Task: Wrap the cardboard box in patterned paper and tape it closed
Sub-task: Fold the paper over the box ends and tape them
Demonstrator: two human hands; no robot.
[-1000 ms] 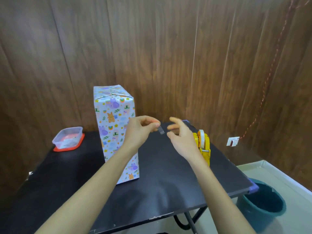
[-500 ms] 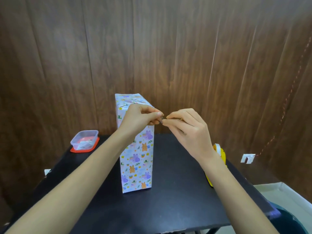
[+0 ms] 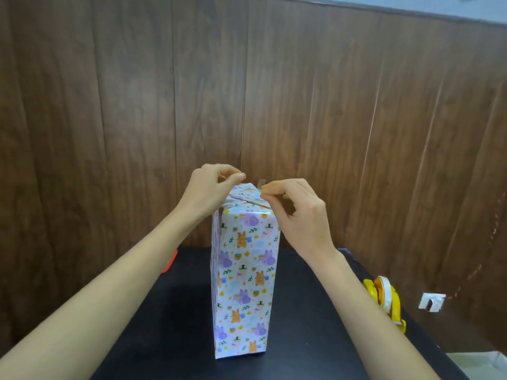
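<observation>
Head view: on the black bench the wrapped box stands upright, its patterned paper folded over the top. Both grips have just moved up to that top fold, so I judge taping comes next. My right grip pinches a short tape strip; whether my left grip holds anything I cannot tell.

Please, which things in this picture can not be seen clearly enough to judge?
Head view only.
- Tape strip: tiny and clear, partly behind the right hand; whether it touches the wrapped box is unclear.
- Left hand: covers the box top's left corner; whether it pinches anything is unclear.
- Red object: mostly behind the left forearm.
- Tape dispenser: partly behind the right forearm.
</observation>
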